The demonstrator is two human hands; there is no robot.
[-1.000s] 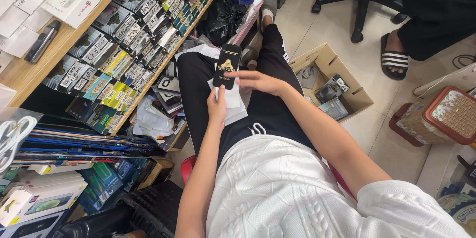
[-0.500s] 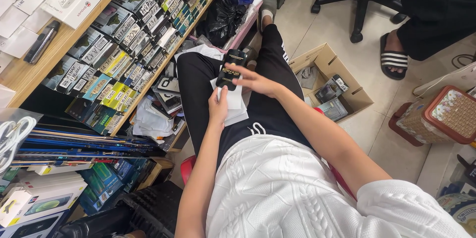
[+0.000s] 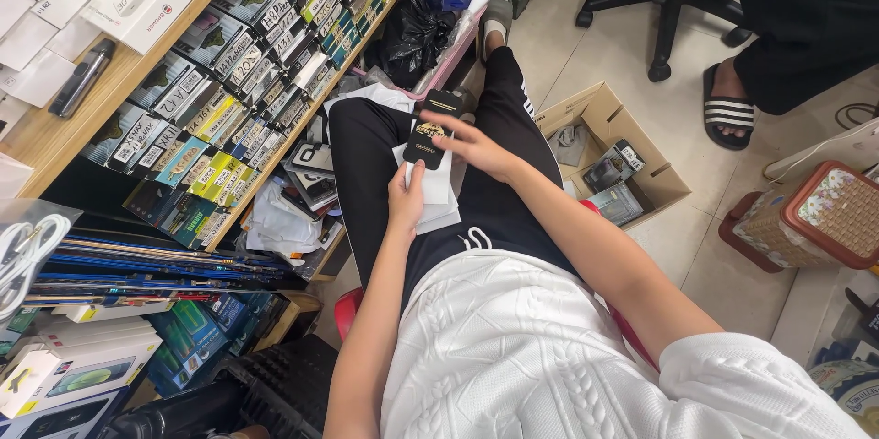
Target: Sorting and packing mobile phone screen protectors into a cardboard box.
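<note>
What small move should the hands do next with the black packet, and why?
Probably lay the black packet flat on the white stack in the lap. The right hand holds it from above and the left hand steadies the stack beneath, so the packet already sits over the stack's far end.

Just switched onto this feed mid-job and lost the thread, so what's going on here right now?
A seated person in a white top and black trousers is handling a slim black package over their lap. The right hand rests its fingers on the package, while the left hand holds a stack of white sheets or envelopes beneath it. Shelves of similar small boxed packages stand to the person's left, and an open cardboard box with a few items sits on the tiled floor to their right.
</note>
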